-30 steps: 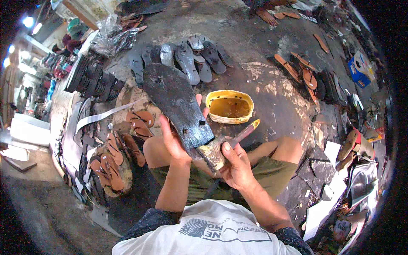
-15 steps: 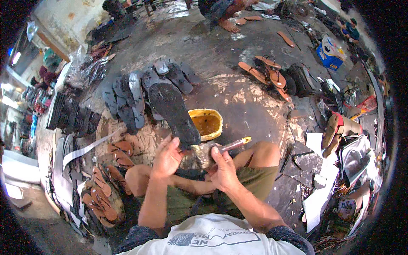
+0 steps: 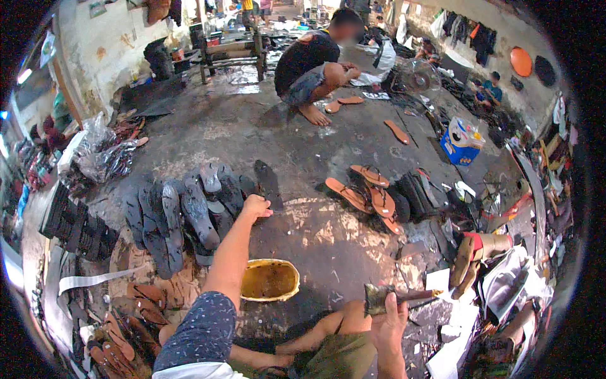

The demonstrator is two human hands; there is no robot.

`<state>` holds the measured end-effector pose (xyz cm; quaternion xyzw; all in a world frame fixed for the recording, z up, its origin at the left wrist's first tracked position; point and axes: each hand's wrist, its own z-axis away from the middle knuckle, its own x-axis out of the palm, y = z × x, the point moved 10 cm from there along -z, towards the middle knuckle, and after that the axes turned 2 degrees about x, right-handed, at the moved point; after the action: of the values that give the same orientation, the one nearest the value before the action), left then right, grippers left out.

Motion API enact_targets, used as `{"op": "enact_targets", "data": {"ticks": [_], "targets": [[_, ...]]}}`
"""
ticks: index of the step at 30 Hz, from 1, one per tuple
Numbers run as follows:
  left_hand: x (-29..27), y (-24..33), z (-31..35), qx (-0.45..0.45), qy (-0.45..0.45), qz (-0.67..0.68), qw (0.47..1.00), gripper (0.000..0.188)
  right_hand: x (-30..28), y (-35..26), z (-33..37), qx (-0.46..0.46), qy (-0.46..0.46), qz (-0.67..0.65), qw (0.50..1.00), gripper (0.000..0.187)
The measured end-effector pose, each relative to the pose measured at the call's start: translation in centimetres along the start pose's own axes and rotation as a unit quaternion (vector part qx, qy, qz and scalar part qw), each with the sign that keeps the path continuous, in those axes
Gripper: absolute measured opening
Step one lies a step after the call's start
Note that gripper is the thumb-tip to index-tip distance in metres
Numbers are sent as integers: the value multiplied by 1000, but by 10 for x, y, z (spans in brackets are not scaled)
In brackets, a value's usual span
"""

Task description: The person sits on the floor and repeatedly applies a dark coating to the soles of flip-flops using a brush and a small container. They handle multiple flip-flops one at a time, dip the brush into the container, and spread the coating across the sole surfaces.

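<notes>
My left arm is stretched far forward, and my left hand [image 3: 256,207] is closed on the near end of a black shoe sole [image 3: 267,179]. That sole is at the right end of a row of dark soles [image 3: 198,218] on the floor; whether it touches the floor I cannot tell. Low on the right, my right hand [image 3: 390,322] grips a wide, worn paintbrush [image 3: 380,299] by its handle, bristles pointing left. Between my arms and in front of my legs sits a yellow oval tub [image 3: 278,297] with a shallow amber-brown layer inside.
Brown sandals [image 3: 381,201] and stacked black soles [image 3: 416,192] lie right of centre. More brown footwear [image 3: 117,335] is by my left knee. Farther off, a person [image 3: 309,66] squats near loose tan soles [image 3: 344,103]. A blue box [image 3: 461,144] and scraps line the right.
My left hand has carried the black sole from above my lap forward to the row. The brush in my right hand has moved away from the sole, to the right. The view has tilted up.
</notes>
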<state>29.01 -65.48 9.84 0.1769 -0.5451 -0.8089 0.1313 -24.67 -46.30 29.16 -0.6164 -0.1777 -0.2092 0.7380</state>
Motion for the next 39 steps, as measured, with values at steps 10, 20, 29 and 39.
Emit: {"op": "enact_targets", "data": {"ticks": [10,20,29,39], "targets": [[-120,68,202,216,108,-290,926,50,16,54,-20,120,164,114,972,34],[-478,-162,593,28,613,-80,786,64,72,68,-32,-134,-60,628,765,60],[-329,-252,509,-22,515,-269,814,54,206,166,-17,-7,-350,607,713,39],[-357,-196,617,89,529,-18,844,35,218,169,-25,-126,-331,460,815,31]]}}
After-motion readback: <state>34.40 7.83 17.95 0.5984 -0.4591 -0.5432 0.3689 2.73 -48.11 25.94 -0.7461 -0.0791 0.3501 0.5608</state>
